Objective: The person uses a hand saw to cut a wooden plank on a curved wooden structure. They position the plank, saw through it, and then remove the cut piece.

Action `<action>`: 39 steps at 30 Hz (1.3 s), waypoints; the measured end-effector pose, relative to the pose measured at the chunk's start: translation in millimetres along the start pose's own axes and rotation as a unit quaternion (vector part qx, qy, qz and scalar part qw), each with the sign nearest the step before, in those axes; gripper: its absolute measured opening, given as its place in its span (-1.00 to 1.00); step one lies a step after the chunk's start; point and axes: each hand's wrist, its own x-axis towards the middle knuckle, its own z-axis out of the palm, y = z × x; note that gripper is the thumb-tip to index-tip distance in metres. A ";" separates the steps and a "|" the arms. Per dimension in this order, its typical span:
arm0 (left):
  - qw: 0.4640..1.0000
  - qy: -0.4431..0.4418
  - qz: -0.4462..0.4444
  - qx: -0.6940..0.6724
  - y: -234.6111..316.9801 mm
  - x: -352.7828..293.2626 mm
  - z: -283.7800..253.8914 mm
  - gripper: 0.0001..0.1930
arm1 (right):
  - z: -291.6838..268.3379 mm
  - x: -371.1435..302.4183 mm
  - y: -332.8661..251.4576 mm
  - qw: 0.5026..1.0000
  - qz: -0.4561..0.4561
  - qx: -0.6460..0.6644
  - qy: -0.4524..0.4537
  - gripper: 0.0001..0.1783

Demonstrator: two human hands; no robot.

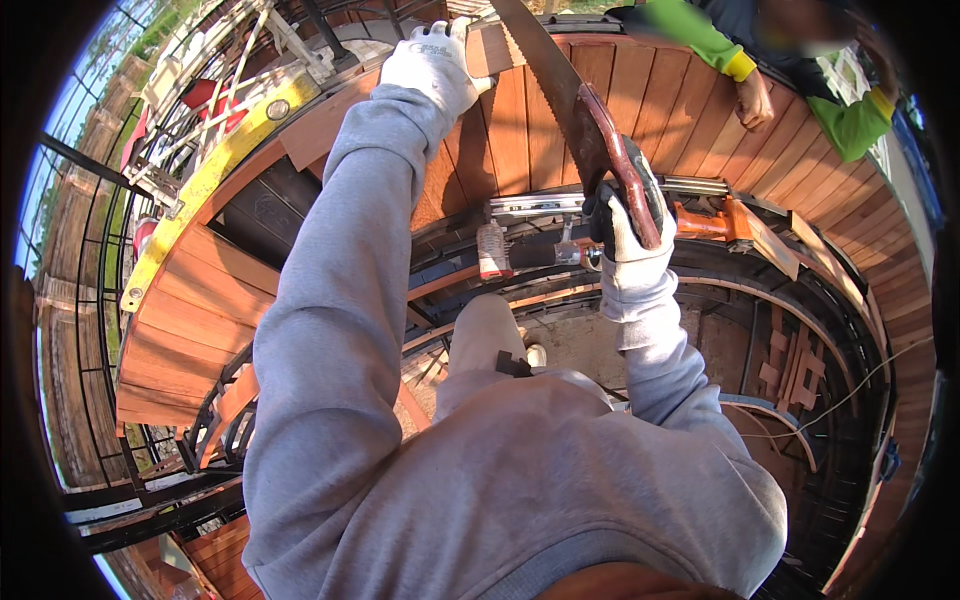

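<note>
Gripping handsaw [553, 80], right hand [635, 222] wraps handle [625, 170]; left hand [432, 68], thumb and fingers parted, clasps board [492, 50]. Apparently cutting; next stroke calls for steady board.

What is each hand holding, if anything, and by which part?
The right hand grips a handsaw by its reddish-brown handle. The left hand grasps a wooden piece at its left end.

Left arm [335, 290] reaching far forward, elbow nearly straight, sleeve down to the wrist. Gloved left hand [430, 72] back side up, thumb apart from fingers. Right arm [665, 345] forward, more bent; gloved right hand [622, 230] curled in a closed grip. Torso [560, 470] leaning forward.
</note>
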 end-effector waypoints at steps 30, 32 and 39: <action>0.999 0.009 0.021 -0.040 -1.4 -0.8 -10.4 -0.19 | -16.6 -36.5 -20.3 0.994 0.012 -0.104 0.042 -0.53; 0.999 0.019 0.029 -0.030 -3.3 -2.1 -8.1 -0.19 | -20.9 -37.9 -18.8 0.992 0.007 -0.122 0.028 -0.56; 0.999 0.003 0.027 -0.039 -1.8 1.7 -9.3 -0.20 | -21.7 -27.1 -20.8 0.995 0.090 -0.042 -0.005 -0.38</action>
